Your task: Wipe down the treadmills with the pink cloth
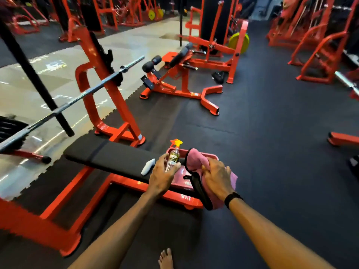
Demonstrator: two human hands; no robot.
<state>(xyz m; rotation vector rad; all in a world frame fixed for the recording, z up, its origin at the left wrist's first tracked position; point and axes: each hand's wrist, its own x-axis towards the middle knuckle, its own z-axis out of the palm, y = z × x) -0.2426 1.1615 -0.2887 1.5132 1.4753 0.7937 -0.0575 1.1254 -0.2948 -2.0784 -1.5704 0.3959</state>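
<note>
Your bare foot [166,258] shows at bottom centre. Right hand [217,176] has its grip bunched on the soft pink cloth with black trim [196,159], lower centre; left hand [165,171] grips the clear spray bottle with yellow trigger [173,156] just beside it, over the black padded table [108,156]. No treadmill visible.

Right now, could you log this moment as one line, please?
left hand: grips spray bottle | right hand: holds pink cloth | over bench
</note>
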